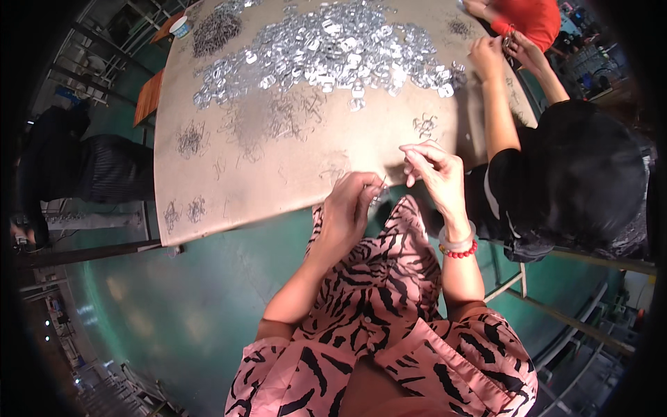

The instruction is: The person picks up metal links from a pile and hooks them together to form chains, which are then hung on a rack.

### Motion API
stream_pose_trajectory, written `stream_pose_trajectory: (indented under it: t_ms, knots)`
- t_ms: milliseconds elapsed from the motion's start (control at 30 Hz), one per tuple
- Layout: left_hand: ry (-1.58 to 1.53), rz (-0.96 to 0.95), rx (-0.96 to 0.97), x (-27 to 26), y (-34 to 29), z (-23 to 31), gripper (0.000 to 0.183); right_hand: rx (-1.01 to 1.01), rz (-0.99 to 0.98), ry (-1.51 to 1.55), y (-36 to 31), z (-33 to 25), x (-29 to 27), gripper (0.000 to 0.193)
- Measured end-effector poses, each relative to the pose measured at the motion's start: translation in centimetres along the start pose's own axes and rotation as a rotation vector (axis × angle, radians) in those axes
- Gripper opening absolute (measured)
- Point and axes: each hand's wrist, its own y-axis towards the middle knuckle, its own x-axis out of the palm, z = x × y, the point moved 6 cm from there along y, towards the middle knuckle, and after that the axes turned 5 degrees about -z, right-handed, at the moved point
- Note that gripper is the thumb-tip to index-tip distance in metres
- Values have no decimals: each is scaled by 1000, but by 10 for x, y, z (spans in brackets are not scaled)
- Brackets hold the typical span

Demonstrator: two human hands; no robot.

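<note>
My left hand is closed at the table's near edge. Between its thumb and fingers sits a small shiny metal piece, which looks like a buckle; the fingers partly cover it. To its right, my right hand is raised a little above the edge, thumb and forefinger pinched together. Whatever is in that pinch is too small to make out. A small cluster of thin bent wire pieces lies on the table just beyond the right hand.
A big heap of shiny metal pieces covers the far part of the table. Dark wire pieces are piled at the far left, beside a cup. A co-worker in black sits close on my right; a person in red is beyond.
</note>
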Motion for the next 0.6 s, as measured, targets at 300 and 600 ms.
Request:
stream_pose_trajectory:
  t_ms: [300, 600]
  knots:
    - [-53, -18, -18, 11, -4, -8, 6, -434, 249, -923, 186, 79, -38, 25]
    - [-109, 38, 49, 2, -4, -11, 8, -295, -57, -1132, 205, 76, -15, 16]
